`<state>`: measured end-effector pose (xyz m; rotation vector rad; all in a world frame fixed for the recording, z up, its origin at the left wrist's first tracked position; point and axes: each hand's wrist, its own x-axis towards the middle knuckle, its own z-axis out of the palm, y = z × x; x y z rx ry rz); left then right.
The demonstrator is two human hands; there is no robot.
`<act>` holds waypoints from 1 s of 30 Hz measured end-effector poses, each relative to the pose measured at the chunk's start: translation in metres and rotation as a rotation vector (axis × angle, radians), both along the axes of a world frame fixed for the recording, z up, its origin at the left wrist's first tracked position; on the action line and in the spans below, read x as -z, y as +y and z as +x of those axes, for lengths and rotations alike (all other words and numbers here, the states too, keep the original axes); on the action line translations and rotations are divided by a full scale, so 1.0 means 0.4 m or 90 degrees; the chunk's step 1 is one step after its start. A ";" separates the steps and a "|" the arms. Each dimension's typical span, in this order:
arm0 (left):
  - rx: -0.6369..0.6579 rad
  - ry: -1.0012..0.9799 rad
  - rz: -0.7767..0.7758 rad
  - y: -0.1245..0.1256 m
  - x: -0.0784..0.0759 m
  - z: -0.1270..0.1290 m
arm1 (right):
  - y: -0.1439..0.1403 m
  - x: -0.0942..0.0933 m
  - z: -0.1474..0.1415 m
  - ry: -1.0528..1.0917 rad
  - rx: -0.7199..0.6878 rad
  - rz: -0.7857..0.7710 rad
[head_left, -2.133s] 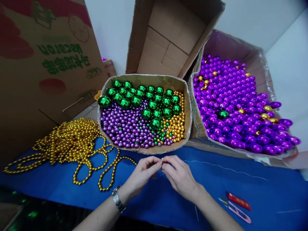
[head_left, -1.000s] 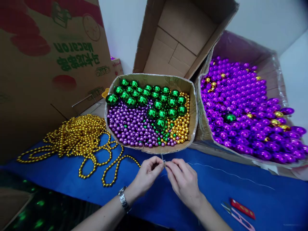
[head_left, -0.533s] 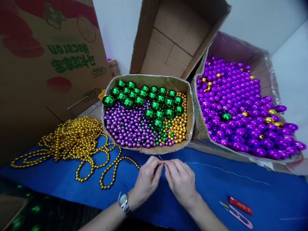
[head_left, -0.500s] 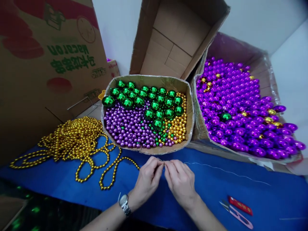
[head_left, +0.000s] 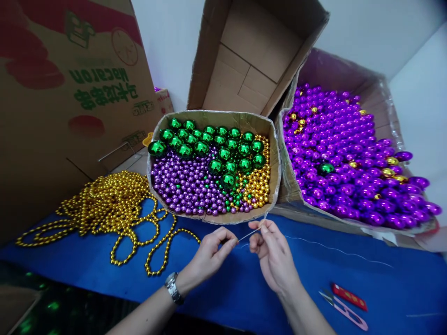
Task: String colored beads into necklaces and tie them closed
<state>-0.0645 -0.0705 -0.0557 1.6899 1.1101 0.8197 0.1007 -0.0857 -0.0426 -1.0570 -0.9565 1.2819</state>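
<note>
A thin pale string (head_left: 248, 234) runs taut between my two hands, just in front of the bead box. Thumb and forefinger of my left hand (head_left: 217, 247) pinch one part of it. My right hand (head_left: 274, 249) is closed on it farther up, and a short end sticks out above those fingers. A longer thread (head_left: 335, 249) trails over the blue table to the right of my right hand. Nearest to my left hand lies the loop of a gold bead strand (head_left: 157, 270). Whether the string and the trailing thread are one piece I cannot tell.
The cut-down box (head_left: 279, 186) holds green, purple and gold beads. Behind it leans a cardboard box (head_left: 251, 60); to the right stands a carton of purple balls (head_left: 335, 139). Gold bead strands (head_left: 104, 200) heap at left. Thread snips (head_left: 345, 311) lie beside a red object (head_left: 349, 297).
My hands were together at the fingertips and have now drawn apart. The right hand has moved up and to the right, and a taut length of string shows between them.
</note>
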 end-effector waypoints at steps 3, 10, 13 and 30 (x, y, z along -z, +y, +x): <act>0.062 0.055 0.025 0.012 -0.002 -0.028 | -0.015 -0.047 0.002 0.180 -0.009 -0.025; 0.084 0.069 -0.007 0.012 0.013 -0.044 | -0.021 -0.023 0.007 -0.184 0.120 0.248; 0.100 0.001 -0.083 0.009 0.005 -0.043 | -0.015 0.030 0.015 -0.644 0.016 0.435; 0.242 0.287 -0.020 -0.013 -0.076 -0.172 | -0.105 0.048 0.242 -1.054 -0.030 0.358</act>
